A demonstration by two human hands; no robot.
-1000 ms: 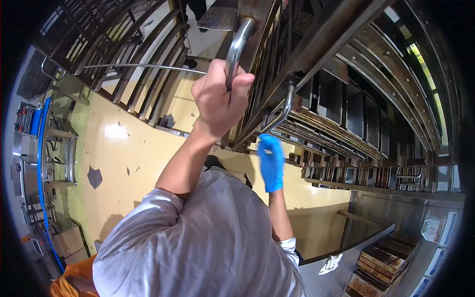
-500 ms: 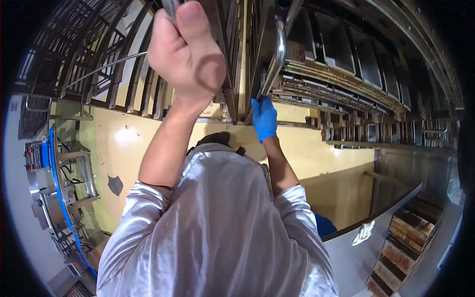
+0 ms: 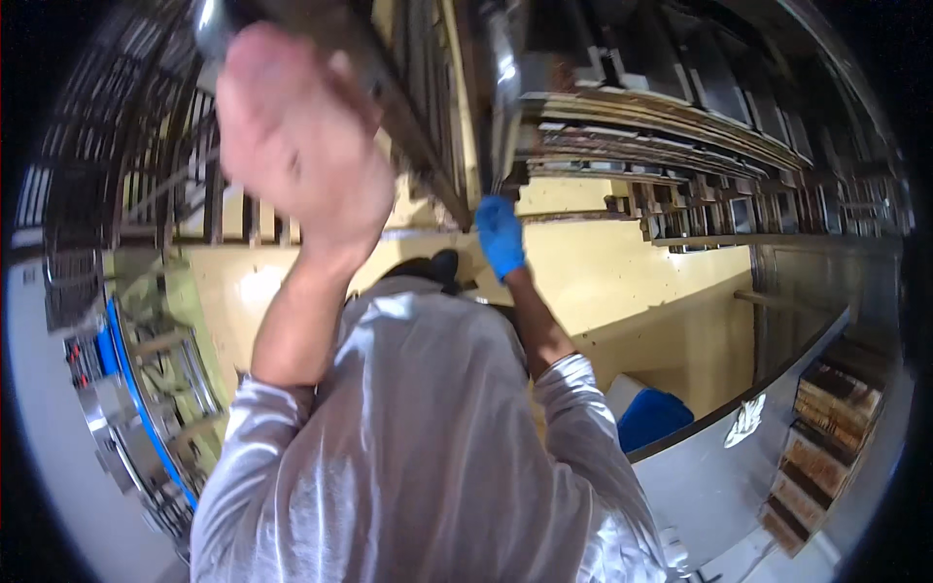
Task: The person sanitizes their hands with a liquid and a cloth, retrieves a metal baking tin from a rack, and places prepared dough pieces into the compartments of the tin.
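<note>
Head view showed my bare left hand (image 3: 301, 146) blurred, closed round a metal rack bar (image 3: 389, 107) slanting up and away overhead. My blue-gloved right hand (image 3: 501, 233) sat farther off, fingers curled under a curved steel handle (image 3: 501, 97) whose long axis ran upright. Stacked trays (image 3: 661, 136) lay right; yellow floor (image 3: 603, 272) and a steel counter (image 3: 719, 457) beyond.

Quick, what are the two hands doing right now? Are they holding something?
Left hand: bare, blurred, closed around a metal bar of the rack.
Right hand: in a blue glove, up against the metal rack; whether it grips cannot be told.
</note>
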